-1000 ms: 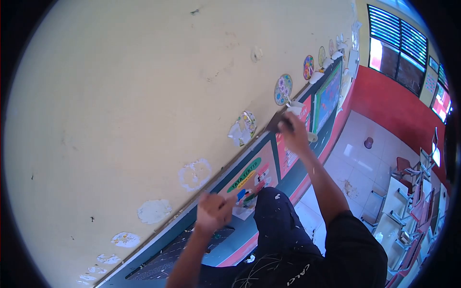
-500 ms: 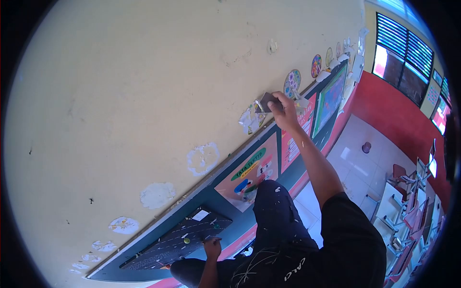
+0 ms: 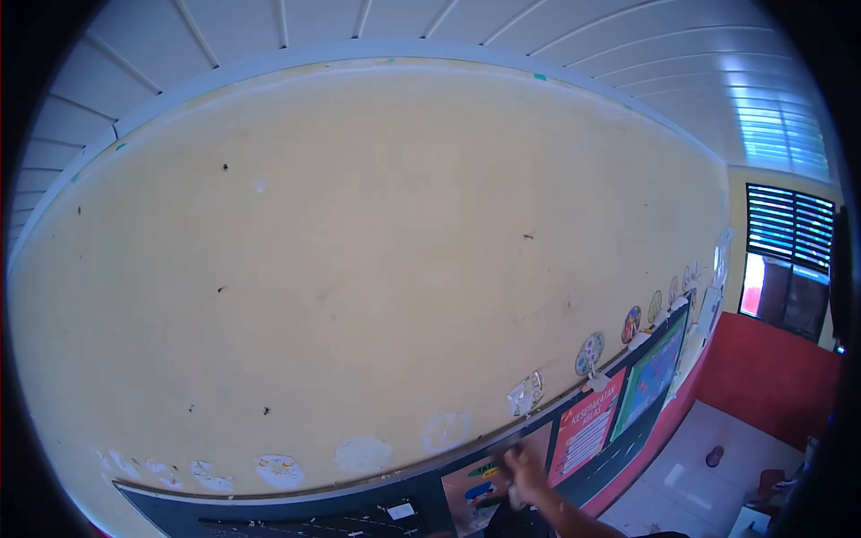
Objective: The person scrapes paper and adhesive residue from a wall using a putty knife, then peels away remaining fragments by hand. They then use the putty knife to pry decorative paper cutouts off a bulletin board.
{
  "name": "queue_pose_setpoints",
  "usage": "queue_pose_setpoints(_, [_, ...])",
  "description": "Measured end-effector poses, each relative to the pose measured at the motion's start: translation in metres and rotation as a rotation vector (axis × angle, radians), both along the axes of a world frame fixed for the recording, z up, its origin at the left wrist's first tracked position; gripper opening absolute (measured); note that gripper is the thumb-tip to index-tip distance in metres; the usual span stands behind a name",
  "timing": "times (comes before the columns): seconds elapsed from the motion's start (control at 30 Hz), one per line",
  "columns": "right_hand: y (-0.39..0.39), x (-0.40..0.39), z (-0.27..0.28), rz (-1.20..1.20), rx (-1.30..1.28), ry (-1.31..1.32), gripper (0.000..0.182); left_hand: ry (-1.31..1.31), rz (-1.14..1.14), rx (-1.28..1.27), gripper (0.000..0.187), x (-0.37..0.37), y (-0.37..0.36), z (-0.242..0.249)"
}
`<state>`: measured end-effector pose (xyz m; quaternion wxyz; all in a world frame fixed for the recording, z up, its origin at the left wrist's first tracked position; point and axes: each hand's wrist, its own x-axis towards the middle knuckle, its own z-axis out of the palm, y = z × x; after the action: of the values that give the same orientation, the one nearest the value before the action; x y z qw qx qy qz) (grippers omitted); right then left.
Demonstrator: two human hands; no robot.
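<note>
My right hand (image 3: 529, 480) is low in the view, in front of the board, with its fingers closed round a dark flat scraper (image 3: 513, 455). Motion smears the scraper, so its exact shape is hard to make out. Up and to the right of the hand, a torn round paper cutout (image 3: 526, 394) clings to the wall just above the board's top edge. Further right is a whole patterned paper disc (image 3: 589, 353). Left of the torn cutout, pale scraped patches (image 3: 363, 455) mark the wall. My left hand is out of the frame.
The dark green board (image 3: 430, 480) carries a red poster (image 3: 587, 429) and a green-edged poster (image 3: 650, 377). Bits of debris lie along its top ledge. Cream wall (image 3: 395, 224) rises to a white panelled ceiling (image 3: 323, 22). A louvred window (image 3: 789, 224) is at the right.
My view has tilted up, bringing in more wall and the ceiling. My right hand has drawn the scraper down off the torn cutout. My left hand has left the view.
</note>
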<state>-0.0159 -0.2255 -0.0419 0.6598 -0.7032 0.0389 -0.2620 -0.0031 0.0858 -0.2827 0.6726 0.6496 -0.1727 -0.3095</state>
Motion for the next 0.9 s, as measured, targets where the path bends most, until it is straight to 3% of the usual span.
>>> queue_pose_setpoints(0.07, [0.048, -0.028, -0.017, 0.209, 0.16, 0.153, 0.024, -0.247, 0.101, 0.006, 0.039, -0.026, -0.038, 0.043])
queue_pose_setpoints(0.13, [0.091, -0.047, -0.027, 0.393, 0.431, -0.067, 0.031, -0.395, 0.156, 0.038, 0.039, -0.048, -0.051, 0.067])
queue_pose_setpoints(0.17, [0.108, -0.039, -0.056, 0.382, 0.424, -0.042, 0.023, -0.401, 0.148, 0.045, 0.039, -0.051, -0.05, 0.073])
queue_pose_setpoints(0.2, [0.124, -0.026, -0.09, 0.369, 0.416, -0.015, 0.016, -0.207, -0.153, 0.037, 0.044, -0.046, -0.036, 0.075])
queue_pose_setpoints(0.23, [0.13, -0.018, -0.125, 0.355, 0.407, 0.014, 0.01, -0.096, -0.022, 0.116, 0.048, -0.053, -0.036, 0.072])
queue_pose_setpoints(0.3, [0.115, -0.025, -0.106, 0.5, 0.043, 0.1, 0.021, 0.13, 0.246, 0.271, 0.057, -0.076, -0.046, 0.107])
queue_pose_setpoints(0.33, [0.105, -0.026, -0.082, 0.587, -0.146, 0.143, 0.027, -0.319, 0.385, 0.448, 0.044, -0.084, -0.043, 0.086])
queue_pose_setpoints(0.4, [0.07, -0.019, -0.004, 0.28, -0.524, -0.323, 0.031, -1.217, 0.667, 0.807, 0.031, -0.097, -0.039, 0.032])
queue_pose_setpoints(0.5, [0.009, 0.015, 0.067, -0.191, -0.119, -0.148, 0.069, -0.352, 0.543, 0.362, 0.032, -0.109, -0.005, 0.054])
queue_pose_setpoints(0.53, [-0.028, 0.038, 0.068, -0.339, -0.382, -0.345, 0.072, -0.447, 0.536, 0.413, 0.033, -0.109, 0.005, 0.041])
queue_pose_setpoints(0.6, [-0.033, 0.045, 0.111, -0.56, -0.566, -0.338, 0.07, -0.657, 0.513, 0.5, 0.035, -0.088, 0.011, -0.01])
queue_pose_setpoints(0.7, [-0.039, 0.075, 0.109, -0.631, -0.908, -0.435, 0.06, -0.669, 0.572, 0.45, 0.039, -0.065, -0.005, -0.035])
queue_pose_setpoints(0.8, [-0.051, 0.084, 0.09, -0.523, -0.728, -0.485, 0.048, -0.839, 0.575, 0.625, 0.039, -0.058, -0.013, -0.05])
queue_pose_setpoints(0.9, [-0.069, 0.092, 0.084, -0.557, -0.758, -0.556, 0.038, -0.774, 0.475, 0.536, 0.035, -0.062, -0.013, -0.037])
